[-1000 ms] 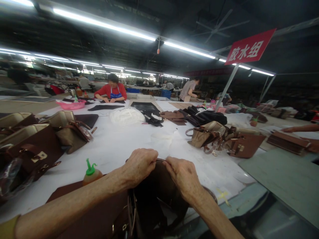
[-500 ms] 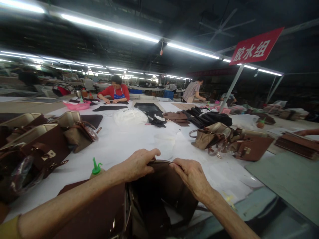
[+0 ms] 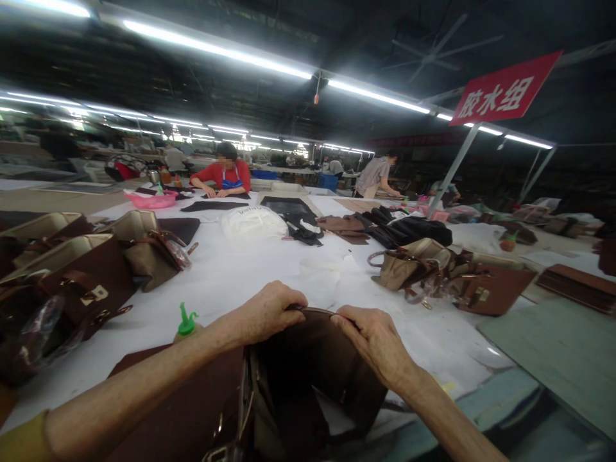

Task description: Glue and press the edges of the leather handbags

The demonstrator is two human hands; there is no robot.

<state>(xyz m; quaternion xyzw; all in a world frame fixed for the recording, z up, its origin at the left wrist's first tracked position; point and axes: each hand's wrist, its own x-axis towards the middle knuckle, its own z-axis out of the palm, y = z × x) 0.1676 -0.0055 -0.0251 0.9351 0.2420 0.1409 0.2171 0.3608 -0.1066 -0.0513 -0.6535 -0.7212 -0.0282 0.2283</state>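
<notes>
A dark brown leather bag (image 3: 308,378) stands open in front of me on the white table (image 3: 231,282). My left hand (image 3: 267,311) is closed over the far rim of the bag, fingers curled on the edge. My right hand (image 3: 373,340) grips the same rim a little to the right, fingers folded over it. Both forearms reach across the bag's mouth. A brown leather panel (image 3: 183,410) lies under my left arm, with metal hardware at its edge. A small glue bottle with a green nozzle (image 3: 185,324) stands just left of my left wrist.
Brown and tan handbags (image 3: 91,276) pile up at the left, more bags (image 3: 447,273) at the right. A white bundle (image 3: 253,224) and dark leather pieces (image 3: 385,228) lie further back. A person in red (image 3: 224,176) works at the far end. A grey-green board (image 3: 553,346) sits at the right.
My left hand's fingers have curled down onto the bag's rim. The view has shifted slightly, and the bag's mouth shows more. An arm at the far right has left the view.
</notes>
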